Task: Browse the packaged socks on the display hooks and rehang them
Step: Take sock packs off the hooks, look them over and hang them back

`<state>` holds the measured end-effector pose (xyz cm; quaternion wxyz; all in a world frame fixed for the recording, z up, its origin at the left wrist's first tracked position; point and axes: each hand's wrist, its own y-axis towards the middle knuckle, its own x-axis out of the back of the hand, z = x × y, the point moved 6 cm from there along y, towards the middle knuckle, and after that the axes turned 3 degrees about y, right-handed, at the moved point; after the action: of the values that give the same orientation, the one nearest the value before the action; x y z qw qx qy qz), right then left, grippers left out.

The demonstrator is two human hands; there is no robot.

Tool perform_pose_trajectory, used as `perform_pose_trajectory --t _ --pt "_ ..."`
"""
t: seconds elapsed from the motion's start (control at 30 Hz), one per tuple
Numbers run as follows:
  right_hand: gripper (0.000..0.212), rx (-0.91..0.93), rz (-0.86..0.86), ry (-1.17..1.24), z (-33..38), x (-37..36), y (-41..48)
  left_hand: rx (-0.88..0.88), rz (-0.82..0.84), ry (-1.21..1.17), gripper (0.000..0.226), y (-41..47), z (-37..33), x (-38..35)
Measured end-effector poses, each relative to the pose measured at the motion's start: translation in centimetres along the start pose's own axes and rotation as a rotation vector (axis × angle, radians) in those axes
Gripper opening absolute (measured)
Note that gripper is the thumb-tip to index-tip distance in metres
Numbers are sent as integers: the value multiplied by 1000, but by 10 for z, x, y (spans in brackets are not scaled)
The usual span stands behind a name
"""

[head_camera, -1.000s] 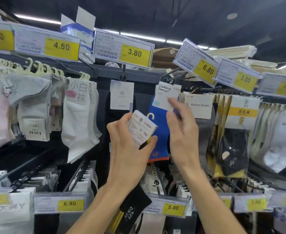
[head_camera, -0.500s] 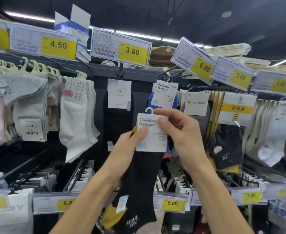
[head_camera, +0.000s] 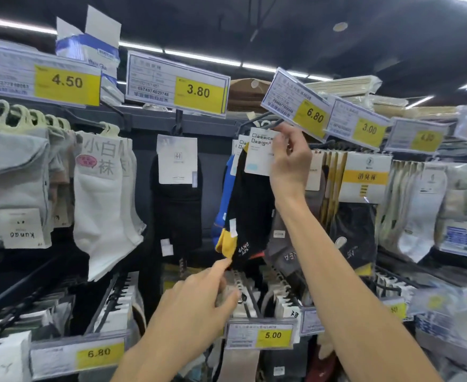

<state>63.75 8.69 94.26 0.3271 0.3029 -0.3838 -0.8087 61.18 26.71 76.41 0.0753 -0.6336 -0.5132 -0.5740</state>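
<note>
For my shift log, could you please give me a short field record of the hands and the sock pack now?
Item: black sock pair with yellow toe and white card header
Right hand: pinches the card header up by the wire display hook
Left hand: open, index finger at the yellow toe, contact unclear
Price tag above: yellow 6.80 label
Rehung: cannot tell

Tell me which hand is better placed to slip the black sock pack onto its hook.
Right. The right hand pinches the header card beside the hook, under the 6.80 price tag. The left hand is low, fingers straight, at the toe of the black sock, far below.
</note>
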Motion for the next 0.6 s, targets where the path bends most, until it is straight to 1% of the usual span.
perform_pose_trajectory --t 0.1,0.2,0.23,0.3,0.4,0.47,0.53,0.6 --pt "16 42 -5 24 -6 -7 0 -2 -25 23 33 -2 3 -2" --pt "22 45 33 -30 -10 -9 -3 -4 -41 25 39 -4 4 0" --pt "25 42 51 -60 -10 -8 -5 1 -66 10 39 -4 3 2" --pt "36 36 111 -100 -7 -4 -15 7 -138 1 31 -5 0 9" --pt "49 32 197 -54 5 17 -55 -11 -270 -66 17 -10 -10 16" --pt "46 -12 263 -32 11 44 -97 -75 -353 -146 16 -16 -27 18" --pt "34 -62 374 -9 15 78 -149 -192 -416 -237 17 -25 -56 12" --pt "28 -125 398 -53 14 126 -199 -292 -385 -372 18 -38 -96 -15"
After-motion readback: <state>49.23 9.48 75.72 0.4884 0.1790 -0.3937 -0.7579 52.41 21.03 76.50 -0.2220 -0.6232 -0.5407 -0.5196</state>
